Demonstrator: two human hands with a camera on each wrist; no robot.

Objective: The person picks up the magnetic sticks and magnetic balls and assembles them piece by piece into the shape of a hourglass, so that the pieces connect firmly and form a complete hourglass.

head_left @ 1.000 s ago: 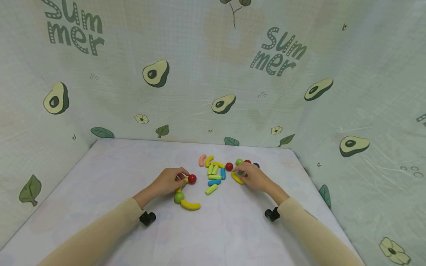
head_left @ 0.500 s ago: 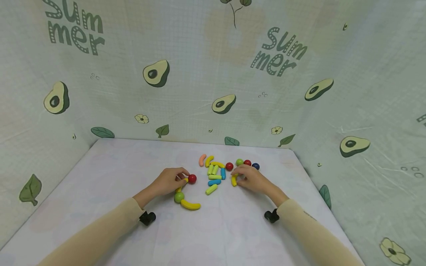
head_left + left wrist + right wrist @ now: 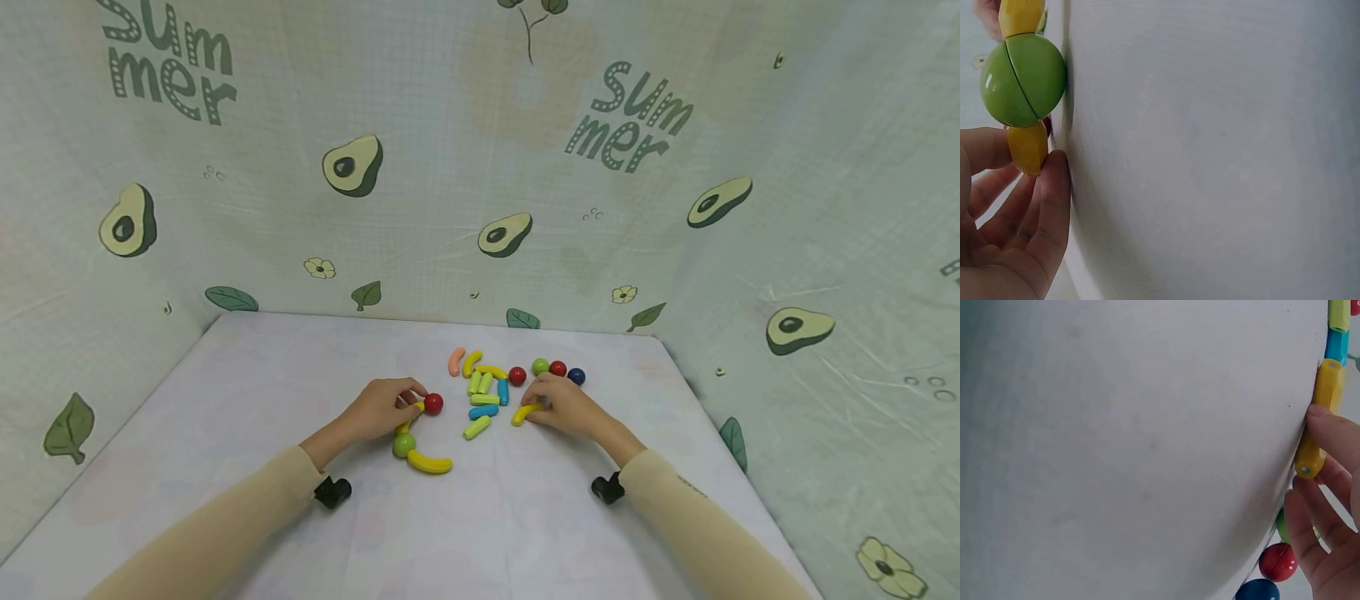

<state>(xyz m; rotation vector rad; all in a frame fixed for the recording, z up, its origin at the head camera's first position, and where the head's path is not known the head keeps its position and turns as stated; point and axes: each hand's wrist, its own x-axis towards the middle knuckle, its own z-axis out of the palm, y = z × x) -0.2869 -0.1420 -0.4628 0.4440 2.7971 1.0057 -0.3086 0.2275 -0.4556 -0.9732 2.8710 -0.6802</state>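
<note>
My left hand point(image 3: 382, 410) pinches a yellow curved rod point(image 3: 1027, 149) between thumb and fingers. A red ball point(image 3: 433, 404) is at the rod's far end and a green ball point(image 3: 1022, 80) at its near end. From the green ball a second yellow curved rod point(image 3: 431, 463) extends to the right, forming an open curve. On the right, my right hand point(image 3: 568, 407) holds a separate yellow curved rod point(image 3: 1311, 450), thumb on one side and fingers behind. Its free end points toward the middle of the table in the head view.
Between the hands lie several lime rods point(image 3: 476, 428) and blue rods point(image 3: 483, 412). Behind them are a pink curved rod point(image 3: 455, 362) and yellow curved rods point(image 3: 472, 363). Another red ball point(image 3: 517, 376), a green ball point(image 3: 541, 366) and a dark blue ball point(image 3: 577, 377) sit farther right.
The yellow curved rod in my right hand has turned, its free end swinging toward the lower left. My left hand and its pieces have stayed in place.
</note>
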